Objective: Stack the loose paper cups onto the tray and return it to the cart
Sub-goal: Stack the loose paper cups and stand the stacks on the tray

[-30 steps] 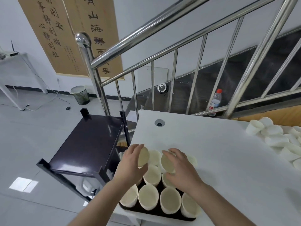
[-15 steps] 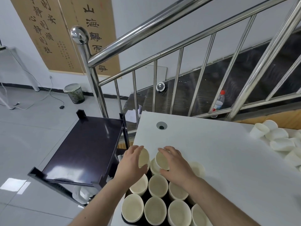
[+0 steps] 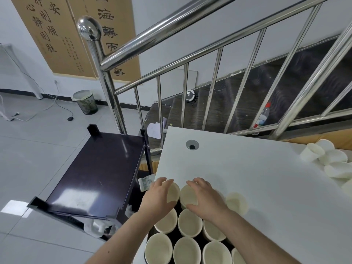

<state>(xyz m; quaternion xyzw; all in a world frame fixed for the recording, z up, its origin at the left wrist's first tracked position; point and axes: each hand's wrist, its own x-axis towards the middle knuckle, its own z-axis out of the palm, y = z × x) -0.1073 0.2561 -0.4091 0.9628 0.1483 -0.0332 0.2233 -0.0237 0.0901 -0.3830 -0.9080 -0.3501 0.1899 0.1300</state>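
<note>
A dark tray [image 3: 176, 234] full of several upright white paper cups [image 3: 189, 224] sits at the near left corner of the white table [image 3: 257, 178]. My left hand [image 3: 159, 197] grips a cup [image 3: 173, 191] at the tray's far left. My right hand [image 3: 205, 197] curls round the neighbouring cup [image 3: 187, 195]. One more cup [image 3: 236, 202] stands to the right of my right hand. Loose cups [image 3: 331, 161] lie in a heap at the table's far right. The dark cart [image 3: 99, 172] stands left of the table, its top shelf bare.
A steel stair railing [image 3: 190, 60] runs behind the table, with a water bottle [image 3: 263, 115] on the stairs. A waste bin [image 3: 85, 101] and cables sit on the grey floor to the left. White crumpled things lie on the cart's lower shelf [image 3: 99, 228].
The view has shifted so the tray and both hands sit lower in frame. Both hands keep hold of their two cups at the tray's far end.
</note>
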